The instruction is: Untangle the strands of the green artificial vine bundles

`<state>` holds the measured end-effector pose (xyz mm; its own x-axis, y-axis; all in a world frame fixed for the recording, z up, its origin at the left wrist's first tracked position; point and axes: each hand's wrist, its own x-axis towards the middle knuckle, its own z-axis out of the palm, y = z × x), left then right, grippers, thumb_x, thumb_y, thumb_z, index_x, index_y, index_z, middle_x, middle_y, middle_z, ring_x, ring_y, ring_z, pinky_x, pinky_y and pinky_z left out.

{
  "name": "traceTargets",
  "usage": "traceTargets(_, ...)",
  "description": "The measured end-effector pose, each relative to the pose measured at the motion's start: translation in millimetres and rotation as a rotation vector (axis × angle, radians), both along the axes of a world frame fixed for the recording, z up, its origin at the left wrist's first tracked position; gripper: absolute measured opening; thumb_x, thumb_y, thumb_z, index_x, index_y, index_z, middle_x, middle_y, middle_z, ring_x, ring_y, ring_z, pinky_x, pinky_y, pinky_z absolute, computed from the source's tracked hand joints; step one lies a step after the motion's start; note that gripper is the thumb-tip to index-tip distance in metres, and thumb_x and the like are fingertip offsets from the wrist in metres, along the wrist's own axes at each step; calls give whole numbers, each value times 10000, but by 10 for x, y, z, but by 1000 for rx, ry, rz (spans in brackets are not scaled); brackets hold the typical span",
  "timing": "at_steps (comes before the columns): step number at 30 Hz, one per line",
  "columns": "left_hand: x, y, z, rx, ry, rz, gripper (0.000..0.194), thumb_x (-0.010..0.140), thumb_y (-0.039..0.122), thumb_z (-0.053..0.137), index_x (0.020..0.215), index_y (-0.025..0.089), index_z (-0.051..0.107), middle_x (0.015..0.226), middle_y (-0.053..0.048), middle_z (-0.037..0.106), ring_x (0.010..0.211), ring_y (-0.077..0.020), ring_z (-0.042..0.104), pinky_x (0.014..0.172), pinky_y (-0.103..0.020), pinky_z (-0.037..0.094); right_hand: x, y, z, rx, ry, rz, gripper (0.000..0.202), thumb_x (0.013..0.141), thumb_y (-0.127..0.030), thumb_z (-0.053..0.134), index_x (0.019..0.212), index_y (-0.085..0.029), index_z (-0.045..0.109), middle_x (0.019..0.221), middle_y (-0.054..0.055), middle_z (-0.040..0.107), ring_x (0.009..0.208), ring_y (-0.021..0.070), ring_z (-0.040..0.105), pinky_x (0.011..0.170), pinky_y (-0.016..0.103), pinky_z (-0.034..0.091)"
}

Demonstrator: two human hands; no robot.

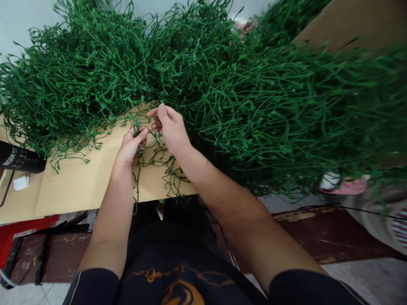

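Note:
My left hand (130,146) is closed around a small bunch of thin green artificial stems (136,127). Their tips stick up above the thumb, and a few strands hang below the fist. Just to its right, my right hand (171,129) is held with loosely curled fingers apart, beside some loose strands; no stem shows clearly in its grasp. Behind both hands rises a big heap of the same green plastic stems (104,63), with small budded tips. More loose strands (173,178) lie on the cardboard near my wrists.
Tan cardboard (82,178) covers the tabletop under my hands. A black cylinder with white lettering (20,157) lies at the left, near a white scrap (21,182). Stems spread over the right side, below a brown cardboard panel (359,25). Something red (19,231) stands lower left.

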<state>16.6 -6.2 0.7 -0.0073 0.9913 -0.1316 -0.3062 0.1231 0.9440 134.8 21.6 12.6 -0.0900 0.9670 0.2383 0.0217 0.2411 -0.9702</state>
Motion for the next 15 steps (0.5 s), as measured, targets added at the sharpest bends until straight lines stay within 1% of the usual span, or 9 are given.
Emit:
traceTargets(3, 18, 5, -8, 13, 22, 7, 185, 728, 306, 691, 692, 155, 591, 535, 47, 442, 442, -32, 415, 420, -174, 298, -14, 13, -9, 11, -23, -64, 605, 862, -647, 198, 976, -216, 608, 695, 8, 479, 634, 88, 474, 590, 231, 421)
traceTargets(5, 48, -9, 2, 21, 72, -29, 119, 715, 239, 703, 735, 150, 625, 584, 31, 519, 481, -44, 469, 449, -179, 335, -35, 25, -16, 19, -32, -97, 593, 880, -617, 184, 991, -215, 605, 720, 16, 487, 667, 98, 485, 606, 241, 430)
traceTargets(8, 98, -36, 27, 27, 120, -76, 104, 677, 136, 719, 744, 137, 640, 579, 32, 545, 476, -42, 456, 470, -184, 347, -77, 64, -51, 37, -72, -101, 575, 891, -597, 181, 1036, -218, 588, 780, 33, 506, 752, 123, 505, 642, 263, 448)
traceTargets(10, 112, -41, 33, 37, 128, -42, 95, 686, 121, 708, 685, 129, 613, 560, 39, 523, 468, -33, 432, 487, -183, 352, -79, 89, -90, 71, -119, -132, 557, 892, -592, 195, 1076, -217, 563, 822, 40, 504, 817, 138, 508, 684, 284, 457)
traceTargets(12, 104, -30, 20, 49, 131, 39, 127, 709, 134, 687, 654, 136, 572, 548, 51, 489, 462, -28, 413, 494, -179, 347, -36, 78, -117, 140, -180, -218, 530, 885, -592, 248, 1095, -201, 537, 875, 52, 492, 874, 148, 501, 735, 309, 453)
traceTargets(14, 87, -5, -9, 55, 129, 114, 127, 735, 161, 664, 678, 148, 551, 551, 59, 465, 464, -28, 404, 496, -174, 337, 47, 7, -110, 215, -246, -300, 494, 864, -591, 340, 1070, -183, 528, 922, 66, 482, 892, 151, 493, 761, 323, 438)
traceTargets(15, 81, 11, -26, 55, 132, 135, 122, 742, 174, 658, 693, 152, 548, 556, 60, 463, 469, -30, 406, 498, -173, 333, 95, -50, -91, 234, -283, -306, 466, 848, -584, 392, 1027, -177, 533, 917, 66, 483, 873, 149, 491, 755, 322, 431)
